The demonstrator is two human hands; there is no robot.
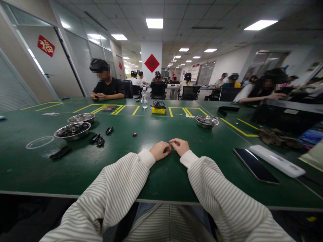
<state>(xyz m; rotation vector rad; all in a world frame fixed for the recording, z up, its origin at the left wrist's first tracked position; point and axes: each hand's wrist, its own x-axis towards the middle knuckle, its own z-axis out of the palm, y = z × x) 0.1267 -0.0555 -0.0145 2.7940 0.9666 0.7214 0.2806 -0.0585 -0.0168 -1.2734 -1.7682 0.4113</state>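
Observation:
My left hand (160,150) rests on the green table with its fingers curled closed. A small red-orange piece (169,150) shows at its fingertips, too small to name. Close against it, my right hand (180,147) has its fingers bent together, the tips nearly touching the left fingers. Whatever sits between the right fingertips is hidden. Farther forward lies a small red and dark part (135,134). Several black plastic pieces (100,141) lie loose to the left, near a steel bowl (84,135) filled with dark parts.
Behind that bowl stands a second steel bowl (73,119); another bowl (207,126) is at right. A clear plastic lid (35,142) lies left. A phone (254,164) and a white device (277,160) lie right. A bottle (144,98) and yellow cable basket (158,110) stand ahead. Co-workers sit around.

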